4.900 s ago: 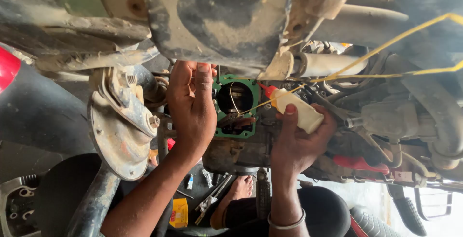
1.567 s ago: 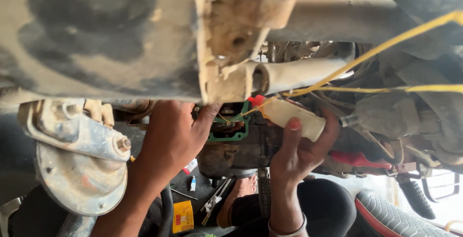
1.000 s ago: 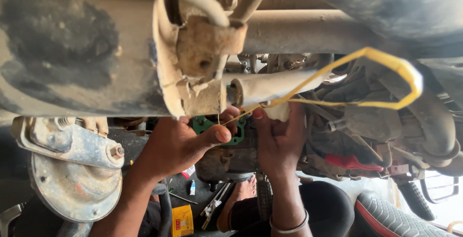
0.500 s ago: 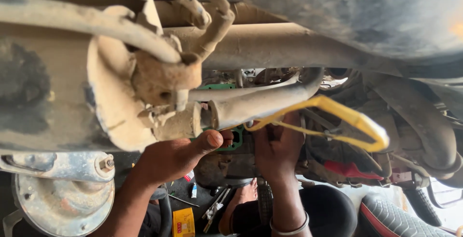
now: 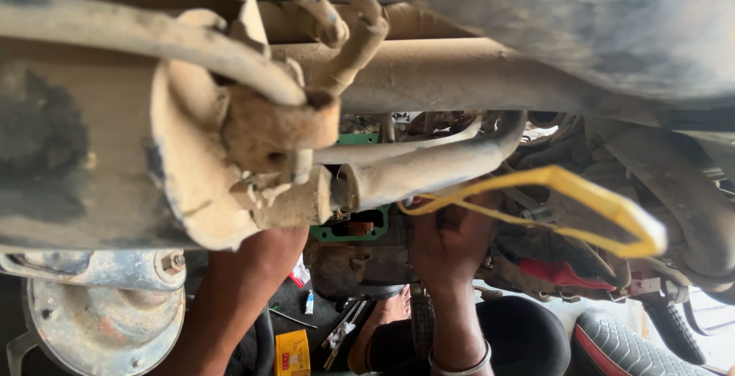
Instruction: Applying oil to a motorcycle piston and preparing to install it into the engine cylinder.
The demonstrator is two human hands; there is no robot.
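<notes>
Both hands are up under the vehicle at the green gasket [image 5: 348, 230]. We can't tell the left hand's [image 5: 264, 250] grip, hidden behind a muddy pipe [image 5: 429, 173]. Right hand [image 5: 452, 242] looks curled, contents unseen. Gasket likely thin, tearable: we'd grip its edges.

Your left hand is slipping out of sight behind the dusty pipe [image 5: 429, 173], and your right hand [image 5: 452, 242] is covering the bottle it held.
</notes>
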